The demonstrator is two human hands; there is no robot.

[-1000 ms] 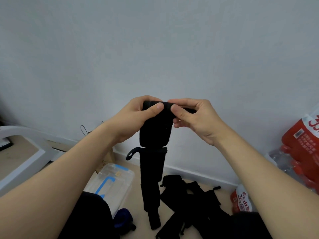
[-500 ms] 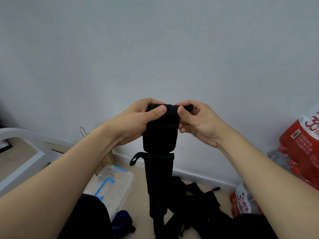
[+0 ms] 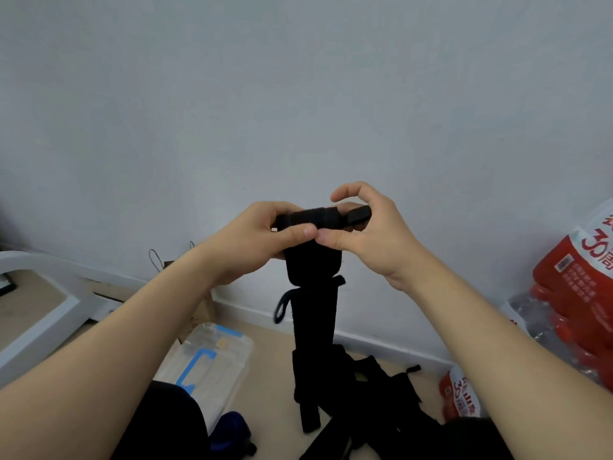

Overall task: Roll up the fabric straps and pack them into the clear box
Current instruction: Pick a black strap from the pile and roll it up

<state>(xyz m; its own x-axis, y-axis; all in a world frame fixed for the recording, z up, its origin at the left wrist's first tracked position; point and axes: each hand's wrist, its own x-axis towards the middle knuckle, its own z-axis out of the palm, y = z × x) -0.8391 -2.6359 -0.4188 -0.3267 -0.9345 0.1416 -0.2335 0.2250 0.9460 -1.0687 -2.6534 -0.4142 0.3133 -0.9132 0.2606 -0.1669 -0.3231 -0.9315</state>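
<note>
Floor (image 3: 270, 355), pale wall (image 3: 298, 94). Strap (image 3: 315, 327): top end rolled, left hand (image 3: 262, 242) pinching roll; right hand (image 3: 374, 234) gripping with thumb, forefinger newly lifted to re-grip. Long tail unrolled.

Beige floor (image 3: 270, 376), clear box (image 3: 207, 361), black straps (image 3: 381, 410)

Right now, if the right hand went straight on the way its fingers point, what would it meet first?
The right hand points leftward: first the rolled top of the black strap, which it pinches, then probably the left hand; depth is unclear.
</note>
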